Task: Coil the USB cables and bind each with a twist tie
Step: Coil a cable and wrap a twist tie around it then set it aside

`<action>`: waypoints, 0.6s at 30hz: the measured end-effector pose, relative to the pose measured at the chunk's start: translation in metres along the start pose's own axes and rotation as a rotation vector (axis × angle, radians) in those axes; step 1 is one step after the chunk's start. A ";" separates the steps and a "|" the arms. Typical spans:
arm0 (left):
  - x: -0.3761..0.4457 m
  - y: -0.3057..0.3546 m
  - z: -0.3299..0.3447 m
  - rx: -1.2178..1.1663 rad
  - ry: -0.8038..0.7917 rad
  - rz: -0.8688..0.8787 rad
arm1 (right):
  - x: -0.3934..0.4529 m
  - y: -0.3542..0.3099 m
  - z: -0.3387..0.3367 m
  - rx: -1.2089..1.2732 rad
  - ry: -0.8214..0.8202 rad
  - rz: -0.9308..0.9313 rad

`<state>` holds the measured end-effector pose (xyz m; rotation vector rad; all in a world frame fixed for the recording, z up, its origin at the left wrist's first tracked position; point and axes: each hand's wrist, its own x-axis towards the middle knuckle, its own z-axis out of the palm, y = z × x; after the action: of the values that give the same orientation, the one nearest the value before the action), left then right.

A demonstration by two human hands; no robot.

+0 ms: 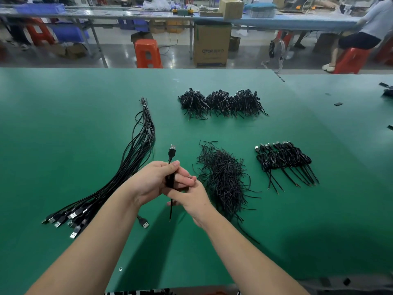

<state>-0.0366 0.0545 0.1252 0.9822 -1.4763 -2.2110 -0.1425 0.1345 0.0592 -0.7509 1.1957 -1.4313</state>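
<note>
My left hand (156, 177) grips a coiled black USB cable (170, 179) above the green table (63, 116); its plug (172, 150) sticks up past my thumb and a bare end hangs below. My right hand (190, 195) touches the coil from the right, fingers curled at it; whether it pinches a twist tie is hidden. A bundle of uncoiled USB cables (136, 158) lies to the left, plugs toward me. A heap of black twist ties (223, 177) lies right of my hands. A row of coiled, tied cables (282, 160) lies further right.
Three heaps of bound cables (221, 103) sit at the table's far middle. One loose USB plug (144, 223) lies under my left forearm. Small black bits lie at the right edge. Beyond the table are red stools (147, 53), cardboard boxes and a seated person (365, 33).
</note>
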 end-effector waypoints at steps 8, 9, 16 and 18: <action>0.000 0.004 0.007 0.322 0.139 0.028 | 0.008 0.006 -0.001 -0.132 0.108 -0.020; 0.001 0.003 0.011 0.454 0.197 0.037 | 0.008 0.006 -0.002 -0.240 0.118 -0.041; 0.001 -0.001 0.021 1.388 0.622 0.124 | 0.005 -0.005 -0.008 -0.852 0.125 -0.275; 0.001 -0.004 0.017 1.399 0.598 0.081 | 0.006 -0.006 -0.010 -1.027 0.080 -0.265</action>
<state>-0.0483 0.0676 0.1254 1.6176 -2.5169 -0.4034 -0.1545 0.1309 0.0608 -1.5958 1.9649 -0.9779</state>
